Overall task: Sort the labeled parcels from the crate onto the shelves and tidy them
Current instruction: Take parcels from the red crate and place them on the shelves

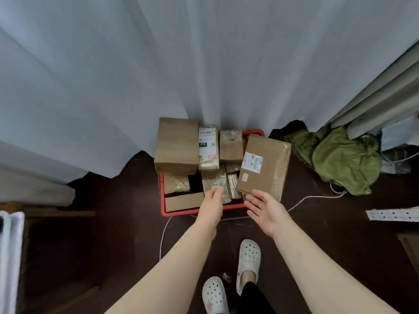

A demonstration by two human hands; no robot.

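Note:
A red crate point(162, 207) stands on the dark floor in front of a white curtain, packed with several brown cardboard parcels. A large plain box point(176, 146) lies on top at the left. A narrow taped parcel with a white label point(208, 147) sits beside it. A flat parcel with a white label point(264, 166) leans on the crate's right side. My left hand point(212, 201) reaches over the crate's near edge, fingers relaxed, above a shiny taped parcel point(215, 182). My right hand point(264, 210) is open, palm turned inward, at the near corner of the flat parcel. Neither hand holds anything.
A crumpled green cloth point(340, 159) lies on the floor to the right. A white cable point(313, 198) runs from it past the crate. A white perforated metal strip point(394, 215) lies at far right. My feet in white clogs point(248, 261) stand just before the crate.

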